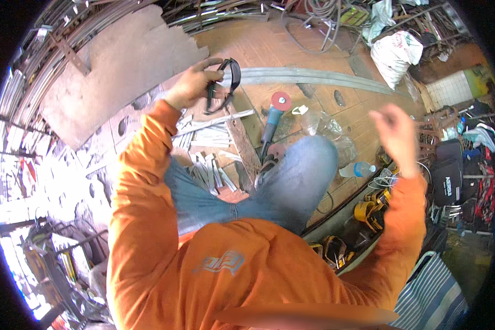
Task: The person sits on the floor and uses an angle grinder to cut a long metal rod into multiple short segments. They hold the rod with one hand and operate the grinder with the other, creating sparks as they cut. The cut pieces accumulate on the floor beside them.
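My left hand [195, 82] is raised at the upper left, its fingers closed round a pair of dark-framed glasses [236, 76]. To the right, my right hand [397, 135] hangs in the air, slightly blurred. Its fingers are loosely bent and apart, with nothing visible in them. An angle grinder [270, 125] with a reddish disc lies on the floor beyond my knees. Several cut metal strips [209, 132] lie in a heap below my left hand, beside a worn brown bar [242, 144].
Long grey metal bars [313, 77] stretch across the tiled floor. A large sheet [121, 66] lies far left, a white sack [397, 53] far right. Near my right arm are a plastic bottle [357, 169], yellow tools [368, 213], a black case [448, 170] and a striped bag [432, 291].
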`<state>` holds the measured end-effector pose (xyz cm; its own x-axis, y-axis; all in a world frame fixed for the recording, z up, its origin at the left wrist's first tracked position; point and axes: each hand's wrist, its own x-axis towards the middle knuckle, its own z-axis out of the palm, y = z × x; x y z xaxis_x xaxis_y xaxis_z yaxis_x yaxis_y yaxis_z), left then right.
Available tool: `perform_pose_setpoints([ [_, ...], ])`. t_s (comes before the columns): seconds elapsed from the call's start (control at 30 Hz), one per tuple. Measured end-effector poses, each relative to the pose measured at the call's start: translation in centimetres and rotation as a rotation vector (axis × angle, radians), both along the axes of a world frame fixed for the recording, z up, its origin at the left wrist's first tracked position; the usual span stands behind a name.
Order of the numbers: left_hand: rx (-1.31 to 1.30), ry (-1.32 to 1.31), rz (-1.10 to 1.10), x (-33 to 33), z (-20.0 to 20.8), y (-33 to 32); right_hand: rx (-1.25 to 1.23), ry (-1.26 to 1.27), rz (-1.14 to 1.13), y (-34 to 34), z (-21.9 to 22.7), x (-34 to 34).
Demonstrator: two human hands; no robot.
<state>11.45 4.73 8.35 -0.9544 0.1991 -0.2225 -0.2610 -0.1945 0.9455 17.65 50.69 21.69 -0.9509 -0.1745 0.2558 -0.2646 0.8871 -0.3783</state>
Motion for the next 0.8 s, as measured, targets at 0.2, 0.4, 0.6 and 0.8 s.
perform_pose_setpoints([
  [0.2,0.510,-0.061,0.201,0.2,-0.3,3.4,-0.286,0.013,0.589,-24.3,-8.0,-4.8],
  [0.4,0.478,-0.015,0.409,2.0,0.5,2.6,-0.536,-0.271,0.716,-27.5,-10.7,-8.4],
  [0.6,0.009,0.109,0.132,3.4,3.3,0.5,-0.390,-0.182,0.740,-25.8,-8.5,-10.9],
  [0.8,-0.323,0.117,-0.291,3.7,4.9,-2.2,-0.467,0.016,1.055,-27.6,-8.8,-10.2],
])
